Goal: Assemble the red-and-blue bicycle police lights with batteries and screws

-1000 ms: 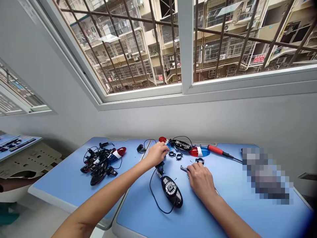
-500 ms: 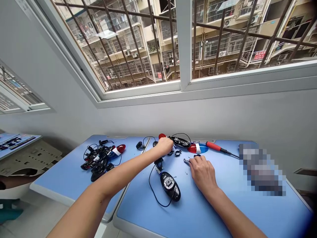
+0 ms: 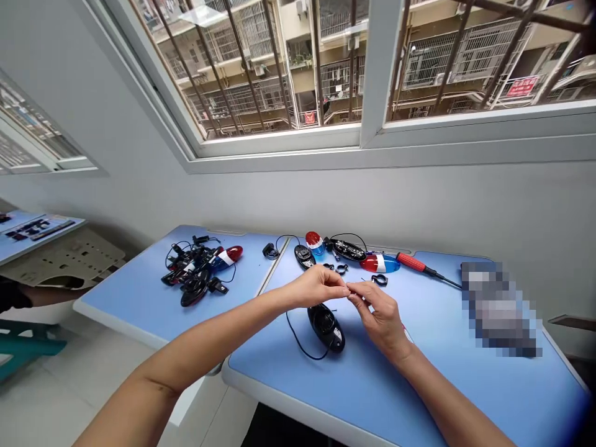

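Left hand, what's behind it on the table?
Part of a black oval device shows below the left hand, and a smaller black oval piece shows beyond it. The device's far end is covered, so what's there can't be seen.

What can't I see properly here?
All in the head view:
Anything between the left hand and right hand: too small to tell.
Black case: far end hidden behind the left hand.
Thing at right: blurred into blocks.
Someone's sleeve: cut off by the left edge.
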The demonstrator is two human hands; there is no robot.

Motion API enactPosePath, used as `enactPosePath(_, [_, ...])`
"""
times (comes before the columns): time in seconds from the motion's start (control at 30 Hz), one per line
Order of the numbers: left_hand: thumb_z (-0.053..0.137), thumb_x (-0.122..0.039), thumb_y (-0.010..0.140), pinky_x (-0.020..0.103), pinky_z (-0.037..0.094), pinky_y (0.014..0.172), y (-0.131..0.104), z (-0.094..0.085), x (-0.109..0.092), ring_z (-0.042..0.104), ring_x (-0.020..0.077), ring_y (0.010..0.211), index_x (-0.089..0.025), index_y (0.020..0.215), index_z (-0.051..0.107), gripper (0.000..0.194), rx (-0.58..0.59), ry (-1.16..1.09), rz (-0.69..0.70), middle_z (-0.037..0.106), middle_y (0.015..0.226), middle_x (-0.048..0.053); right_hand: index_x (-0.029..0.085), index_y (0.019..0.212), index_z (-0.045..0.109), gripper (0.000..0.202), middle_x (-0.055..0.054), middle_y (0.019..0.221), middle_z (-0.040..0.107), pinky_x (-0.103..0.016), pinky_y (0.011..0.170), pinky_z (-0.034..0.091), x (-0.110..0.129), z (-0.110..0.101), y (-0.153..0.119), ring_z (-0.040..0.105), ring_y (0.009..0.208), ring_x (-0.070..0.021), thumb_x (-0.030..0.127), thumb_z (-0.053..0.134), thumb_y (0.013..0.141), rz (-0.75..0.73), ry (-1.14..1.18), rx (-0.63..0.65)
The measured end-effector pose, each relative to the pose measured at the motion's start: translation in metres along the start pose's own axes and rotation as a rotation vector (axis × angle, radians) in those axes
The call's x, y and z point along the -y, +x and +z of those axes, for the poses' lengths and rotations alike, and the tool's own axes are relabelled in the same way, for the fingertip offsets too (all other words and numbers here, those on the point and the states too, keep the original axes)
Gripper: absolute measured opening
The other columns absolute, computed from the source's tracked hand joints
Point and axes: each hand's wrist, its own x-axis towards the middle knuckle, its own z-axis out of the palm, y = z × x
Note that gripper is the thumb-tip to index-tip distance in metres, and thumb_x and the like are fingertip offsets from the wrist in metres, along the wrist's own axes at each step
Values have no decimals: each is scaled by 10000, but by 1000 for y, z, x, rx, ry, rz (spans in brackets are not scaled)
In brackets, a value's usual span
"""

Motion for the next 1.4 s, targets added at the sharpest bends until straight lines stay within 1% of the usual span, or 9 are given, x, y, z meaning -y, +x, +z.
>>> enactPosePath(0.1, [681, -370, 788, 207, 413, 580, -7, 6, 8, 527, 107, 616, -87, 791, 745, 290, -23, -214, -29, 641, 648, 14, 222, 993, 673, 131, -37, 863, 710, -307, 687, 534, 6, 2, 0, 652, 782, -160, 202, 554, 943, 7, 32, -12])
enactPosePath(0.23, [674, -362, 795, 213, 404, 581, -16, 7, 15, 528, 114, 626, -105, 787, 755, 270, -26, -231, -17, 646, 655, 13, 212, 904, 663, 118, -27, 776, 680, -283, 573, 485, 13, 3, 0, 606, 674, -145, 217, 551, 937, 64, 37, 51])
enactPosePath(0.4, [671, -290, 815, 235, 433, 654, -31, -21, 24, 560, 135, 713, -150, 906, 762, 190, -220, -4, 144, 677, 801, 37, 206, 827, 624, 101, -15, 755, 643, -252, 535, 450, 12, -2, 3, 549, 623, -122, 219, 557, 902, 194, 5, 45])
enactPosePath(0.53, [652, -270, 847, 244, 435, 657, -41, -52, 41, 576, 141, 727, -161, 904, 751, 158, -374, 127, 124, 678, 827, 40, 207, 761, 596, 127, 1, 702, 587, -235, 520, 429, 6, -5, 3, 511, 600, -120, 264, 563, 870, 390, 31, 6])
enactPosePath(0.67, [659, -231, 856, 267, 447, 710, -45, -60, 55, 594, 164, 801, -201, 926, 744, 114, -453, 370, 66, 687, 854, 29, 204, 732, 555, 173, 16, 641, 499, -238, 496, 392, 6, -2, 0, 442, 562, -119, 322, 545, 858, 528, 130, 27])
enactPosePath(0.93, [677, -278, 864, 344, 475, 854, -36, -40, 66, 588, 246, 1071, -241, 1150, 665, 289, -263, 676, -30, 677, 1126, 43, 211, 829, 576, 174, 14, 642, 534, -249, 505, 390, -11, -20, 3, 472, 584, -134, 381, 566, 868, 599, 223, -242])
enactPosePath(1.1, [642, -262, 893, 334, 476, 816, -24, -33, 54, 581, 241, 1050, -226, 1121, 668, 232, -296, 738, 13, 676, 1090, 41, 208, 821, 582, 172, 17, 641, 552, -247, 517, 384, -13, -32, 10, 478, 587, -125, 370, 567, 876, 575, 263, -397])
enactPosePath(1.27, [643, -206, 876, 351, 453, 853, 15, -27, 37, 542, 265, 1096, -225, 1120, 674, 247, -197, 753, 22, 658, 1103, 67, 206, 816, 580, 181, 27, 615, 535, -241, 494, 365, -11, -32, 13, 452, 558, -116, 379, 569, 867, 598, 282, -395])
enactPosePath(1.4, [741, -129, 729, 369, 456, 842, 44, -25, 42, 551, 314, 1096, -187, 964, 714, 243, -165, 712, -42, 677, 1025, 102, 200, 806, 586, 201, 29, 607, 515, -243, 485, 352, -13, -31, 13, 435, 546, -114, 396, 579, 851, 621, 289, -367])
